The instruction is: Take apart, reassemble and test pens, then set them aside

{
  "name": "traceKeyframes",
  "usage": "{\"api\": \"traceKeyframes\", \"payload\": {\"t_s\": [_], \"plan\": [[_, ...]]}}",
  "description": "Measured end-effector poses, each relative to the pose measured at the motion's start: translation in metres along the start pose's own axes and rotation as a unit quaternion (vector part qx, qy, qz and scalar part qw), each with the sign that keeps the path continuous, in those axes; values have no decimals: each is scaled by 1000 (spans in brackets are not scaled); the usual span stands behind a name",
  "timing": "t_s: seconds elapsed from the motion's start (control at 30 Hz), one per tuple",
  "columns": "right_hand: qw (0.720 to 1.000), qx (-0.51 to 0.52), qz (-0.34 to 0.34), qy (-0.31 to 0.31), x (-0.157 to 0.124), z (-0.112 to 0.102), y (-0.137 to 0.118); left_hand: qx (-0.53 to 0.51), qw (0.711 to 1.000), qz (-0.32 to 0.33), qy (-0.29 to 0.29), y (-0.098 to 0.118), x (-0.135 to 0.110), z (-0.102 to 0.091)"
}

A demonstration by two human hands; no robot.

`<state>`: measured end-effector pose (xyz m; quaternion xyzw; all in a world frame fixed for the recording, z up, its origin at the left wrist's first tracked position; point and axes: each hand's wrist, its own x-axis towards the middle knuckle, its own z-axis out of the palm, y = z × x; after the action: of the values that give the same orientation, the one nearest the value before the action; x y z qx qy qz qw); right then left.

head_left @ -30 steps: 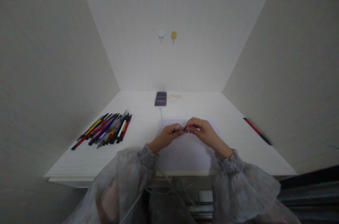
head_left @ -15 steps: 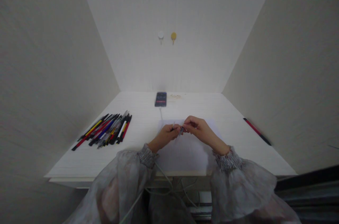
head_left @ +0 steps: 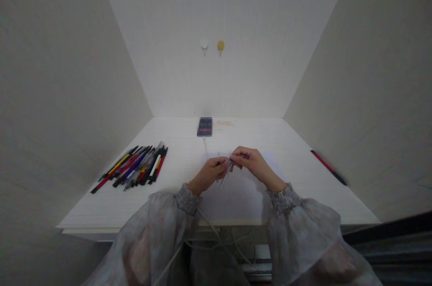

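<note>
Now the left hand (head_left: 209,173) and right hand (head_left: 252,162) pinch a slender grey piece (head_left: 226,173) barely visible a second ago.

Desk nook, home or office unclear: white tabletop (head_left: 178,142) between pale walls (head_left: 253,52), hooks (head_left: 220,45), phone (head_left: 204,127), pens (head_left: 138,166).

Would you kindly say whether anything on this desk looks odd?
Yes: brownish marks break the plain white desk just right of the phone; stain or wear, I cannot tell. Also, one red and black pen lies by the right edge, apart from the pile of pens at left.
</note>
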<state>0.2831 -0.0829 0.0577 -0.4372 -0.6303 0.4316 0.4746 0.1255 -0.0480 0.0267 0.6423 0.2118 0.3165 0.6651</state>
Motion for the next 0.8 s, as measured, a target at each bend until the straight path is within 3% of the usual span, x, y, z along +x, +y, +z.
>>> {"api": "traceKeyframes", "payload": {"t_s": [0.5, 0.67, 0.8], "plan": [[997, -31, -2, 69, 1, 3, 4, -15, 1000, 2, 4, 7, -2, 2], [997, 15, -5, 77, 1, 3, 5, -9, 1000, 5, 0, 4, -1, 1], [991, 63, -27, 114, 1, 0, 5, -38, 999, 18, 31, 2, 1, 0]]}}
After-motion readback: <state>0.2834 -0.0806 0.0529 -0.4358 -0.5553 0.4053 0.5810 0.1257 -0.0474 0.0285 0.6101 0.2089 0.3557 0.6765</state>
